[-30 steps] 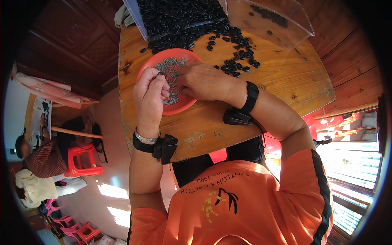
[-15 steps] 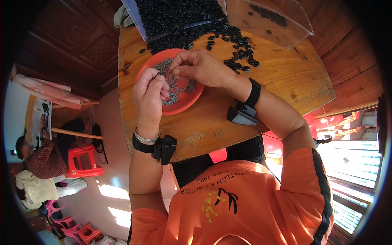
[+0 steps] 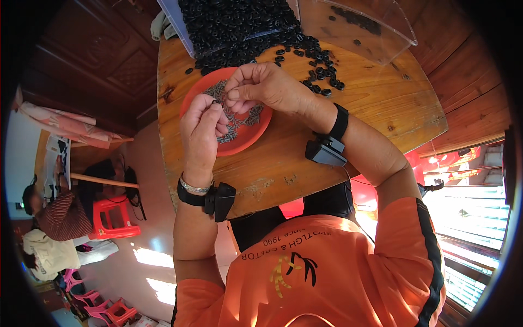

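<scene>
Right now, my left hand (image 3: 202,129) pinches a small black piece (image 3: 216,101) between thumb and forefinger, above the near-left side of a red-orange plastic bowl (image 3: 255,132). My right hand (image 3: 271,90) is just beside it, thumb and forefinger pressed together; whether they grip anything, I can't tell. Short grey screws (image 3: 254,115) lie loose in the bowl beneath my hands.

Beyond the bowl, black oval two-holed plastic pieces (image 3: 239,24) are heaped in a clear plastic bin (image 3: 175,24), spilling onto the wooden table (image 3: 387,98). A clear plastic tray (image 3: 402,50) to the right has more black bits at its far end.

The readable writing is on my orange T-shirt (image 3: 338,278): two dark lines of lettering (image 3: 297,240) across the chest, letters above numerals, upside down to me, beside a gold-and-black emblem (image 3: 280,278) of leaf-like strokes. Black straps ring both wrists.
</scene>
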`<state>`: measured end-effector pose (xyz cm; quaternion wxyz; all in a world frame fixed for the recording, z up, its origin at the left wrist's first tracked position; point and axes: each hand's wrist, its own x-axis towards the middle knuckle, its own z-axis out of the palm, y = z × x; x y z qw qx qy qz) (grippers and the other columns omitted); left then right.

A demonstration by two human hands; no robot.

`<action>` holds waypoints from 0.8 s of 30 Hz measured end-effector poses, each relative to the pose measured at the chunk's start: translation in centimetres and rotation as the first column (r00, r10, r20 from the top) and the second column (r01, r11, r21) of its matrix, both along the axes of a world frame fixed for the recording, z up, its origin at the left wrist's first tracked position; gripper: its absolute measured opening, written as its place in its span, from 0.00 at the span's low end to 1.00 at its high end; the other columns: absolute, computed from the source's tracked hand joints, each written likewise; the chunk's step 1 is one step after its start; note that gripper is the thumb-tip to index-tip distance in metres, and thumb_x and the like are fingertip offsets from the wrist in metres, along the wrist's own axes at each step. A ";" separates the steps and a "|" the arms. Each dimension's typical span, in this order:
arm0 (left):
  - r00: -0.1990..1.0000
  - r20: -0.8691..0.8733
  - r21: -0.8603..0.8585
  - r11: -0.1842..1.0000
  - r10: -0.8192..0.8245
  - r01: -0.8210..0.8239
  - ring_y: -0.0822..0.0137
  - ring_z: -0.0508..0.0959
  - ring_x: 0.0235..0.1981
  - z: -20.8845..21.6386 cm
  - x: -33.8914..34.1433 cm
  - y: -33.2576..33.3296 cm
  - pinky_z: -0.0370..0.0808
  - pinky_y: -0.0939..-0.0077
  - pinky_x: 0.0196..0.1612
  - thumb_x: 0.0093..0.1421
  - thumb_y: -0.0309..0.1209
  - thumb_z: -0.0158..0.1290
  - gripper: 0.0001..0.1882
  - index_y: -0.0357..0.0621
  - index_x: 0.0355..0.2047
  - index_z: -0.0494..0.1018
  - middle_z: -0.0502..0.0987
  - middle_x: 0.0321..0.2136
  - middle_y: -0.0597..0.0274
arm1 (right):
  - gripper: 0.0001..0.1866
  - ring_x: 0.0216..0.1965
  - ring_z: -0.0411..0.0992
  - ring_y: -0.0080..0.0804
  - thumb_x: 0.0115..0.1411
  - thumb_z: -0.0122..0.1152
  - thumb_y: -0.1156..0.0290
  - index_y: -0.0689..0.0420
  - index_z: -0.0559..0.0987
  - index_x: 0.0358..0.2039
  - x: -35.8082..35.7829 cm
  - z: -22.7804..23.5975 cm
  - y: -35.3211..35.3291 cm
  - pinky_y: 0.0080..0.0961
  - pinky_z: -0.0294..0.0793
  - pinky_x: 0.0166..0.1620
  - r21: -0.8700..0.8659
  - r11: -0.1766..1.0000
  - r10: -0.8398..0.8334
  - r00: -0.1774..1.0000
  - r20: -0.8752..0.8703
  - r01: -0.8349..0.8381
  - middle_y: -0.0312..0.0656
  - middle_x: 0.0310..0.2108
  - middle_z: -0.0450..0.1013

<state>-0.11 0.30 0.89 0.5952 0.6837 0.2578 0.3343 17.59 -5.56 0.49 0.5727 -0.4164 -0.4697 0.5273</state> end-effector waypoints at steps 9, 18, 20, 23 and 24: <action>0.997 -0.073 0.070 0.997 -0.034 0.039 0.79 0.68 0.22 0.2 0.1 -0.4 0.67 0.84 0.25 0.59 0.30 0.46 0.07 0.39 0.29 0.68 0.70 0.20 0.68 | 0.10 0.27 0.73 0.18 0.59 0.58 0.66 0.60 0.77 0.33 0.0 0.5 -0.2 0.14 0.74 0.30 0.027 0.998 -0.064 0.992 0.111 0.061 0.35 0.26 0.75; 0.997 -0.063 0.105 0.993 -0.053 0.059 0.79 0.66 0.21 0.2 0.0 -0.4 0.66 0.83 0.25 0.57 0.28 0.45 0.05 0.39 0.28 0.67 0.68 0.19 0.68 | 0.11 0.29 0.72 0.16 0.61 0.55 0.64 0.59 0.76 0.34 -0.3 1.0 -0.7 0.14 0.72 0.33 0.070 0.997 -0.052 0.973 0.225 0.037 0.32 0.26 0.74; 0.997 -0.064 0.131 0.990 -0.045 0.053 0.78 0.66 0.20 0.2 0.1 -0.6 0.65 0.83 0.24 0.57 0.27 0.45 0.05 0.38 0.27 0.67 0.67 0.18 0.68 | 0.11 0.29 0.71 0.16 0.61 0.55 0.65 0.59 0.77 0.35 -0.3 0.9 -0.7 0.14 0.72 0.34 0.110 0.994 -0.039 0.965 0.259 0.011 0.32 0.26 0.73; 0.997 -0.065 0.201 0.978 -0.034 0.047 0.78 0.64 0.20 0.0 0.2 -0.6 0.63 0.82 0.23 0.57 0.25 0.45 0.05 0.37 0.26 0.66 0.66 0.17 0.67 | 0.11 0.29 0.71 0.16 0.61 0.55 0.65 0.60 0.77 0.35 -0.4 1.3 -0.9 0.15 0.71 0.34 0.099 0.995 -0.014 0.938 0.346 -0.022 0.31 0.26 0.73; 0.997 -0.066 0.247 0.968 -0.029 0.044 0.78 0.64 0.19 0.0 0.2 -0.6 0.62 0.82 0.22 0.57 0.25 0.45 0.05 0.37 0.26 0.66 0.66 0.16 0.67 | 0.11 0.29 0.71 0.16 0.61 0.55 0.65 0.60 0.77 0.35 -0.3 1.2 -0.9 0.15 0.71 0.34 0.099 0.995 -0.014 0.938 0.346 -0.021 0.31 0.26 0.73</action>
